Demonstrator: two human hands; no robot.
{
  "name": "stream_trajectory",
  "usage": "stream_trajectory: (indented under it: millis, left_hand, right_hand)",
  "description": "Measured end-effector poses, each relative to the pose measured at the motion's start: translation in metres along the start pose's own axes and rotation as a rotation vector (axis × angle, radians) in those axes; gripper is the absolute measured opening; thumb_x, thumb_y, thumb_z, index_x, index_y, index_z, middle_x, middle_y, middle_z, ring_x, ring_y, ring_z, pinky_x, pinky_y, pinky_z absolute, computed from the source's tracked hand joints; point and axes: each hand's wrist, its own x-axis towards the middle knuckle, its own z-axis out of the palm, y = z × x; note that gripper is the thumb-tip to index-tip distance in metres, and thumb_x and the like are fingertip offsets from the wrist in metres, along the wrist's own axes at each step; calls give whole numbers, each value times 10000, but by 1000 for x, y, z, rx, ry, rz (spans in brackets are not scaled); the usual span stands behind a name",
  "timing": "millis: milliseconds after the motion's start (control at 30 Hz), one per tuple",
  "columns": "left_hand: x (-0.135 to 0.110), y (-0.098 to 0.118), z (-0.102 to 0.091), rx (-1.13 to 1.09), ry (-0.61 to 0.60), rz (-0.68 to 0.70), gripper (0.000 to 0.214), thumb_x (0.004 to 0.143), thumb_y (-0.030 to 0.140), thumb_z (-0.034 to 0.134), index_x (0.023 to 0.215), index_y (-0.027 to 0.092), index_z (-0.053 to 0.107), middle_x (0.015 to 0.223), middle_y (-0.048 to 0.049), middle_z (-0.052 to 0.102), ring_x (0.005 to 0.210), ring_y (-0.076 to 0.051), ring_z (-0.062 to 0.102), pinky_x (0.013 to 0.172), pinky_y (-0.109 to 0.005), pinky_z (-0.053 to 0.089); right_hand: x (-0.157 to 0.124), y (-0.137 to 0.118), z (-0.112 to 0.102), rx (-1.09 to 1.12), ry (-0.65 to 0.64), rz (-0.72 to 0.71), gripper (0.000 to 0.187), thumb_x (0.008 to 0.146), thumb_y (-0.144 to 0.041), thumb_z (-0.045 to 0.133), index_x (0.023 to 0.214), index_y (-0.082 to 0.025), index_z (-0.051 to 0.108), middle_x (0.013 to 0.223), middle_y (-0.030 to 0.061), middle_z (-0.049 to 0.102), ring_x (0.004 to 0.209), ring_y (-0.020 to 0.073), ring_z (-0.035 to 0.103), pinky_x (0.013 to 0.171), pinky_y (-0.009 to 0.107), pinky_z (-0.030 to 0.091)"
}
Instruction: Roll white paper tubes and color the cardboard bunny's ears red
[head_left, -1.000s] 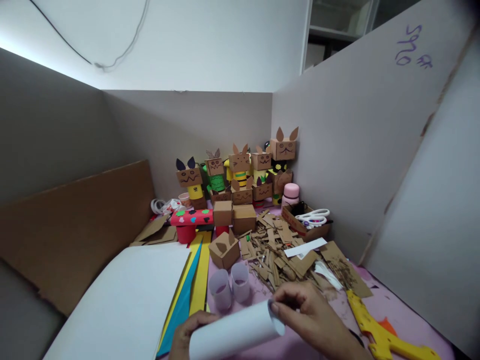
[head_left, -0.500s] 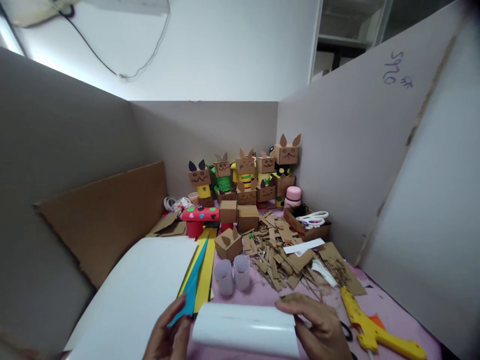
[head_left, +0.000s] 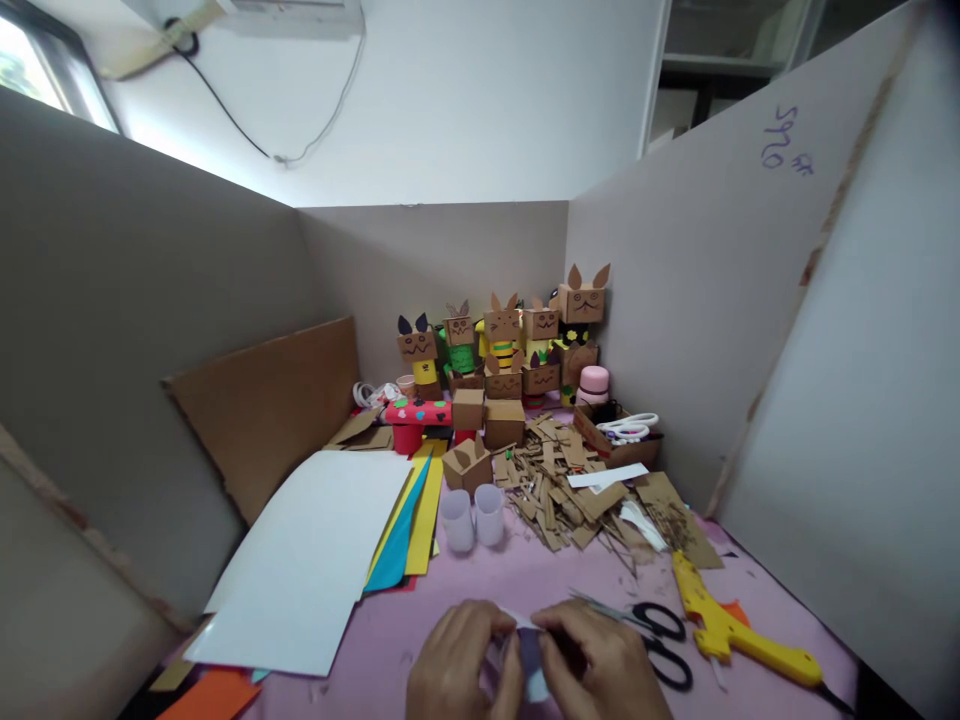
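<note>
The paper (head_left: pixel 535 686) is at the bottom centre, low over the near part of the bench (head_left: pixel 375 660), pinched between both hands. The left hand (head_left: pixel 459 660) and right hand (head_left: pixel 604 660) grip it with thumbs and bent fingers, the fingertips close together along its upper edge. The hands cover most of it, so its full shape cannot be told, nor whether it touches the bench.

Just beyond the right hand lie the black scissors (head_left: pixel 643 622), their blades pointing left past the knuckles and their handle loops to the right; this side is tight. Next to them, a yellow glue gun (head_left: pixel 724 628) slants towards the bench's right edge, its cord running off there, with an orange scrap (head_left: pixel 736 611) behind it.

On the left there is more room: a band of pink bench runs from the left hand to the near corner of the white sheets (head_left: pixel 315 540). Blue (head_left: pixel 405 548) and yellow (head_left: pixel 427 515) sheets stick out along their right edge.

Ahead, another pink strip reaches to two upright cups (head_left: pixel 457 525), side by side. An eared box (head_left: pixel 468 467) stands close behind them, and cardboard scraps (head_left: pixel 547 485) spread to their right.
</note>
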Motion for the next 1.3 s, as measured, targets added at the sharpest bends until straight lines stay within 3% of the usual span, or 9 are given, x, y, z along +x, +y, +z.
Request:
stream_trajectory:
  millis: [167, 400, 633, 867, 1033, 1133, 1300]
  left_hand:
    - [-1, 2, -9, 84, -132, 42, 78, 878, 184, 521, 820, 223, 553, 707, -2, 666, 648, -175, 660, 589, -248, 509]
    - [-2, 1, -14, 190, -292, 192, 189, 915, 168, 463, 760, 217, 560, 667, -6, 660, 605, -171, 632, 545, -248, 484]
    - [1, 4, -17, 240, -311, 209, 212, 919, 163, 451, 766, 216, 589, 671, -17, 673, 605, -184, 646, 541, -260, 492]
    - [9, 8, -22, 181, -264, 224, 238, 891, 134, 459, 808, 214, 667, 678, -24, 699, 617, -174, 657, 569, -243, 519]
    - [10, 7, -22, 168, -311, 223, 270, 895, 128, 451, 717, 202, 640, 637, -23, 683, 575, -171, 633, 508, -238, 482]
    - [8, 3, -22, 157, -368, 225, 235, 906, 134, 460, 759, 203, 629, 681, -16, 691, 622, -175, 638, 544, -246, 485]
    - [10, 3, -26, 135, -320, 326, 379, 982, 219, 324, 705, 198, 583, 621, -9, 661, 541, -161, 598, 480, -245, 430]
  right_hand:
    - [0, -5, -10, 61, -118, 88, 225, 818, -144, 480, 832, -159, 704, 744, 61, 743, 666, 181, 688, 612, 235, 464]
    - [2, -12, -14, 119, -133, 179, 238, 817, -153, 475, 764, -152, 706, 667, 50, 724, 604, 161, 644, 566, 223, 416]
    - [-1, -13, -14, 17, -124, 90, 253, 835, -150, 460, 722, -158, 686, 637, 57, 709, 580, 163, 623, 545, 235, 374]
    - [1, -20, -18, 39, -179, 121, 248, 817, -147, 489, 683, -158, 698, 606, 53, 709, 548, 153, 607, 524, 229, 358]
    - [2, -21, -19, 113, -182, 159, 237, 799, -135, 500, 682, -145, 706, 560, 39, 683, 519, 140, 591, 508, 213, 364]
    - [1, -20, -16, 112, -165, 152, 239, 796, -142, 501, 676, -150, 707, 564, 34, 683, 525, 137, 590, 511, 210, 364]
    - [-1, -19, -13, 140, -133, 162, 245, 800, -155, 499, 663, -146, 703, 562, 34, 684, 514, 129, 582, 506, 200, 362]
